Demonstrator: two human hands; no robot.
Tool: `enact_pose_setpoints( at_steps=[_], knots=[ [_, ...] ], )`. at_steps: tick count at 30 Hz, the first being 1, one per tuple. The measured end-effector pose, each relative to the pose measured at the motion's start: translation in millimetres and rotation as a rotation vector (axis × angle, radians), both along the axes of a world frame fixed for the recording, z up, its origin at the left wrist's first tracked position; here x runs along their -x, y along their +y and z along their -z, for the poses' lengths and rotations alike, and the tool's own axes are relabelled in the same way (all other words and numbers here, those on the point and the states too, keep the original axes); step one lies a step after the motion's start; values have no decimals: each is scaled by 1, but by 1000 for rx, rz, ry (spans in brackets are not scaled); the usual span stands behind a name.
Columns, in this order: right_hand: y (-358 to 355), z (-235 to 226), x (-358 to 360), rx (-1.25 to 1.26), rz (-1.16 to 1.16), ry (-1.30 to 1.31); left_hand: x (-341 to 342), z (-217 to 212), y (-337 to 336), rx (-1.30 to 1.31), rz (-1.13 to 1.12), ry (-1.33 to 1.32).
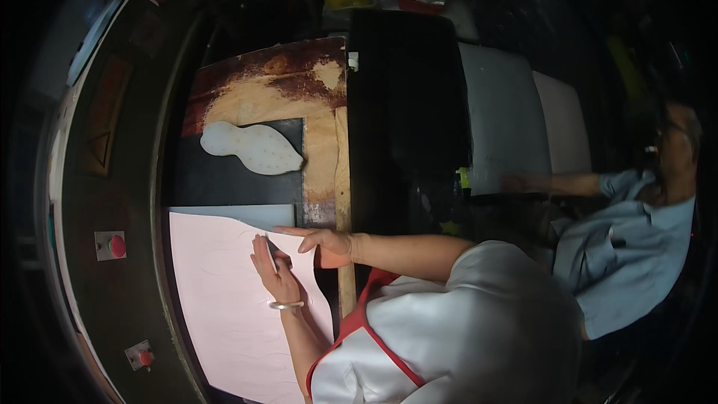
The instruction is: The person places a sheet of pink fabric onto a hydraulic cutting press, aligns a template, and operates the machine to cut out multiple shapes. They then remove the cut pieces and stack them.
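A large pale pink sheet [224, 292] lies over the near part of the work surface, its right edge curling up. My left hand [275, 273], with a light bangle at the wrist, rests on the sheet, fingers stretched straight. Just to its right, my right hand [329, 245] grips the sheet's far right corner, thumb on top and some fingers hidden beneath. A grey-blue sheet or board [269, 215] shows from under the pink one. Beyond it, a whitish sole-shaped piece [250, 147] with small dots lies on a black plate [224, 179], apart from both hands.
A dark green machine panel [123, 202] with red push buttons [117, 247] runs along the left. A worn wooden board [321, 142] borders the black plate. Grey sheets [505, 112] and another pink sheet [562, 123] lie at the right, near a co-worker in a light blue shirt [636, 254].
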State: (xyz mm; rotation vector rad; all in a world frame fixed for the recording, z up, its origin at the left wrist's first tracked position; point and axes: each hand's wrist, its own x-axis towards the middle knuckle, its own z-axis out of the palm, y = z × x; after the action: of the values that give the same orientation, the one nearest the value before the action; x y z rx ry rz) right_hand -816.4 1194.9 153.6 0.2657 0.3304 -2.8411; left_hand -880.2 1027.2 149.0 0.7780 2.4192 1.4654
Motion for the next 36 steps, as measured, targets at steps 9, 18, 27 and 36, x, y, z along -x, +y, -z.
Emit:
enact_pose_setpoints(
  at_steps=[9,18,27,36],
  knots=[
    [-37,48,-13,-1448,72,-409,58,-56,-84,-1174,-988,-402],
    [-34,10,-40,-620,-82,-179,-27,-100,-199,1,-1436,550],
    [-65,10,-47,-105,-115,-162,-67,-12,-40,160,-223,386],
    [-69,5,-54,-473,3,-191,-8,-69,-85,-738,-1498,-152]
  ],
)
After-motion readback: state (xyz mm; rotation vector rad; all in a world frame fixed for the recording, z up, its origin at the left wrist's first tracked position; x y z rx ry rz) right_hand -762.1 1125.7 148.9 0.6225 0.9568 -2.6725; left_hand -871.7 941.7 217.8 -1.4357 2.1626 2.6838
